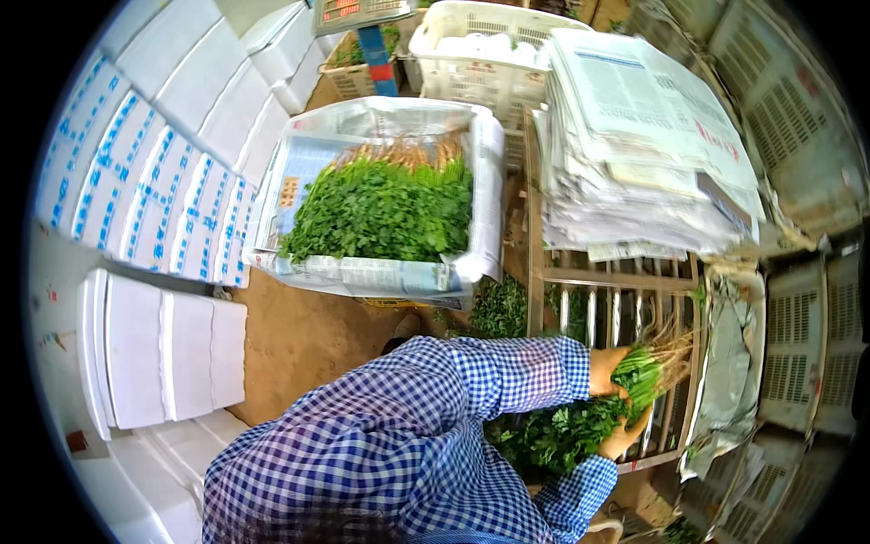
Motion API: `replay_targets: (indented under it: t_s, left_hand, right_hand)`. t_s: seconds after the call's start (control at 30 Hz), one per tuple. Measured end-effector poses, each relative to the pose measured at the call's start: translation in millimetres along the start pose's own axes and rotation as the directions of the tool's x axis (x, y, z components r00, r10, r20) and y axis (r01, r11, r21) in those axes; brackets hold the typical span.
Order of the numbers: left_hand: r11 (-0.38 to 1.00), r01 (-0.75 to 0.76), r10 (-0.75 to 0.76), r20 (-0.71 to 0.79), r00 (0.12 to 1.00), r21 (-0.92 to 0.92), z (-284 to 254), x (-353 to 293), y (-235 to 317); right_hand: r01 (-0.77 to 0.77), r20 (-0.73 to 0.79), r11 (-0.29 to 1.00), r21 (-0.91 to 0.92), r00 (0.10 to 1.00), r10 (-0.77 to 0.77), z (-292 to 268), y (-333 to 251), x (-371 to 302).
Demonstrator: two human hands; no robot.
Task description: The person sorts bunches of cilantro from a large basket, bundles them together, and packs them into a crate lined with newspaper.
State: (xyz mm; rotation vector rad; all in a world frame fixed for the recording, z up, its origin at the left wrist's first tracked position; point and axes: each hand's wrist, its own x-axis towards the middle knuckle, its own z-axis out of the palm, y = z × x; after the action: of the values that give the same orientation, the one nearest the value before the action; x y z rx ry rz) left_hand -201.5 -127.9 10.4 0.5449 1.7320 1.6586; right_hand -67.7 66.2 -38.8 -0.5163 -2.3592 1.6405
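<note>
At the right, over a slatted rack (675, 284), a bunch of coriander (642, 374) lies between my hands, its pale roots pointing to the far right. My left hand (609, 372) wraps round the stems from the far side. From the near side my right hand (625, 437) is closed on the same bunch, lower on its stems. More leafy coriander (544, 440) spreads to the left of my right hand, partly hidden by my checked sleeves. A newspaper-lined crate (362, 275) ahead holds neatly layered coriander (381, 208), roots toward the far side.
A tall stack of newspapers (634, 136) covers the rack's far end. White foam boxes (163, 172) are piled along the left. Behind the lined crate stand a scale (373, 54) and a pale plastic crate (480, 77) with white items. More plastic crates (793, 354) line the right.
</note>
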Motion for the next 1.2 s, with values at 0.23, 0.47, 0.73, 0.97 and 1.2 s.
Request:
replay_targets:
  t_s: [0.23, 0.47, 0.73, 0.97, 1.2]
  left_hand:
    - [0.939, -0.290, 0.252, -0.205, 0.946, -0.184, -89.4, -135.4, 12.9]
    - [0.997, -0.061, 0.007, -0.704, 0.710, -0.051, -231.4, -351.7, -11.1]
    - [0.907, 0.420, -0.105, -0.986, 0.126, -0.043, -390.9, -524.1, -83.7]
    - [0.840, 0.508, -0.302, -0.943, 0.142, -0.192, -441.2, -558.9, -233.5]
    - [0.853, 0.499, -0.231, -0.968, 0.095, -0.155, -440.6, -544.9, -191.5]
  right_hand:
    - [0.099, 0.011, 0.980, 0.172, 0.995, -0.103, 110.9, -101.3, -64.3]
    - [0.160, 0.588, 0.947, 0.277, 0.751, -0.299, 333.5, -204.7, -106.9]
    - [0.217, 0.799, 0.960, 0.175, 0.538, -0.268, 599.0, -280.7, -152.3]
    - [0.229, 0.910, 0.971, -0.064, 0.413, -0.037, 647.4, -236.2, -142.9]
    - [0.438, 0.907, 0.895, -0.090, 0.407, -0.108, 648.1, -248.0, -148.7]
